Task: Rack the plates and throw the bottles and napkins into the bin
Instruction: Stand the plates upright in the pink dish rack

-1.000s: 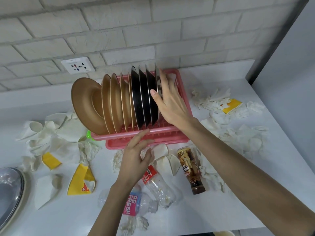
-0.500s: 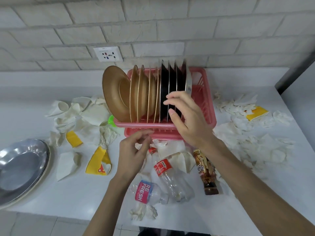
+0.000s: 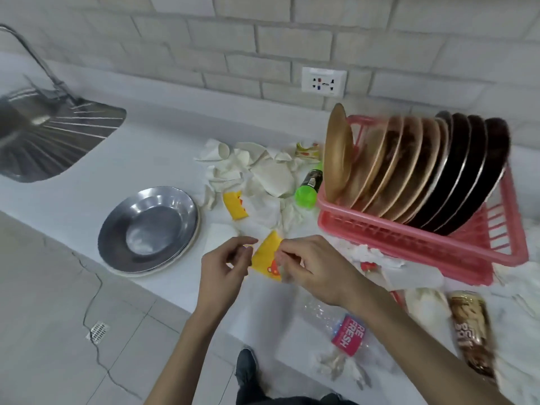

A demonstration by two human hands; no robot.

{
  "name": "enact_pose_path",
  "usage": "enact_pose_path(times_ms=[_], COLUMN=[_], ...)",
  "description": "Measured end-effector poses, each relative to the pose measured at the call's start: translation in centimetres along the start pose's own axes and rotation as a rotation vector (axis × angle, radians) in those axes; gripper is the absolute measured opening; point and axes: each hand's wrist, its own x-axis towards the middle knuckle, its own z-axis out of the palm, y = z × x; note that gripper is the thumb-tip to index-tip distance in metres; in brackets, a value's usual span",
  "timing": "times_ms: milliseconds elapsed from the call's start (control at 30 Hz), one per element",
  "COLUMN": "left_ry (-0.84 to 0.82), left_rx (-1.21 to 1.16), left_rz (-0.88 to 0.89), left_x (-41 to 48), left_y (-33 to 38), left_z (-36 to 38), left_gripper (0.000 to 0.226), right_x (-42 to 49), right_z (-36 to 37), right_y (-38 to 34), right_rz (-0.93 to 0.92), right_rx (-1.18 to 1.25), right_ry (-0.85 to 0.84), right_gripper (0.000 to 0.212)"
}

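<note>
Plainly the racking is nearly done: gold and black round plates (image 3: 409, 171) stand on edge, closely packed, in the pink plastic dish rack (image 3: 409, 244). A stack of round silver metal plates (image 3: 149, 229) lies flat on the white countertop (image 3: 73, 200) to the rack's left, not yet racked.

The step in hand looks like clearing the paper. A folded yellow paper napkin (image 3: 264, 258) with a red print sits between the two hands, near the counter's front edge. The right hand (image 3: 318, 270) curls its fingers over the napkin's right side and pinches it. The left hand (image 3: 228, 267) is curled too, with thumb and forefinger at the napkin's left corner, though I cannot tell whether they grip it.

No bin shows, so the next move likely calls for lifting the napkin and carrying it beyond this view. Crumpled white napkins (image 3: 257, 171), a clear plastic bottle with a pink label (image 3: 347, 331) and a brown-labelled bottle (image 3: 470, 331) lie on the counter, not yet thrown away.
</note>
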Motion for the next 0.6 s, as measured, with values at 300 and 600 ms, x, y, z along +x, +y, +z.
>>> enact_pose_path(times_ms=[300,600], left_ry=[0.133,0.172], left_rx=[0.194,0.682], left_rz=[-0.062,0.051], left_x=[5.8,13.6], left_y=[-8.9,-16.4], left_z=[-14.7,-24.8], left_gripper=[0.02,0.032], right_x=[8.9,13.4], right_z=[10.3,17.6], right_y=[-5.4,-6.9], right_rz=[0.156,0.306], right_rx=[0.125,0.154], right_ry=[-0.161,-0.077], right_gripper=[0.024,0.033])
